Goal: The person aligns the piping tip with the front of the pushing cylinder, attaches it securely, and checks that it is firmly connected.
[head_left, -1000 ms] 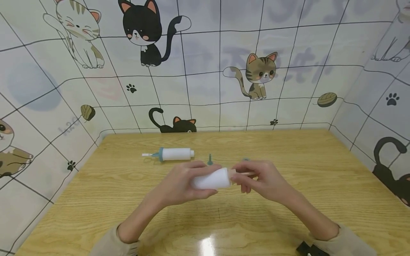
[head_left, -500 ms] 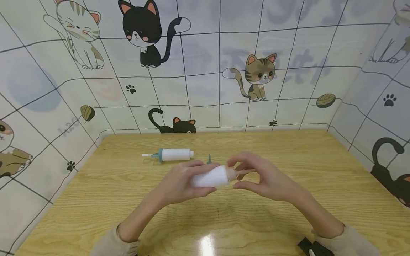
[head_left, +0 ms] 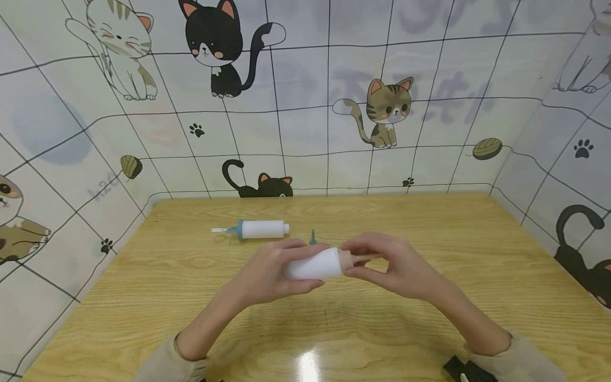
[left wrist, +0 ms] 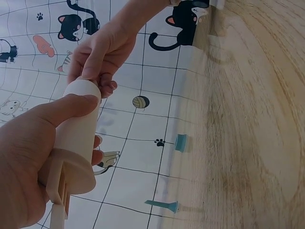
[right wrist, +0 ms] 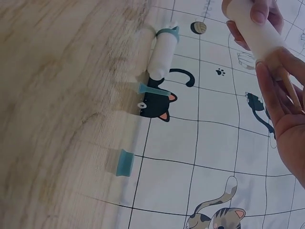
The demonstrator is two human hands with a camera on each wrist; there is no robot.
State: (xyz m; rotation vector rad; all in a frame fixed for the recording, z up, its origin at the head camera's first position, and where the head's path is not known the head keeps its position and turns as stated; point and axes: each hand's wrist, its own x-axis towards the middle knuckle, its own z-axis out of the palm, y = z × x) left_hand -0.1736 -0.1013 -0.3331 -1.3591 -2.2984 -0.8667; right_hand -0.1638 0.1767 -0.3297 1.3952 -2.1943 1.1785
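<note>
Held above the table is a white plastic tube (head_left: 315, 265) with a beige collar (head_left: 346, 260) and a thin beige nozzle (head_left: 367, 257) pointing right. My left hand (head_left: 272, 273) grips the tube's body, thumb and fingers curled round it. Thumb and fingers of my right hand (head_left: 401, 265) pinch the collar, with the nozzle running into the palm. At the tube's other end, the left wrist view shows a beige end piece (left wrist: 76, 171) with a narrow handle. How tightly the collar sits on the tube cannot be told.
A similar white tube with teal fittings (head_left: 262, 229) lies at the back left. Near it stands a teal nozzle (head_left: 312, 237). A teal ring-shaped piece (right wrist: 125, 163) is on the table, hidden by my right hand in the head view. A black object (head_left: 470, 370) lies by the right sleeve.
Half a second ago my right fingers had spread off the collar; now they pinch it again. My left hand and the tube stay almost in place.
</note>
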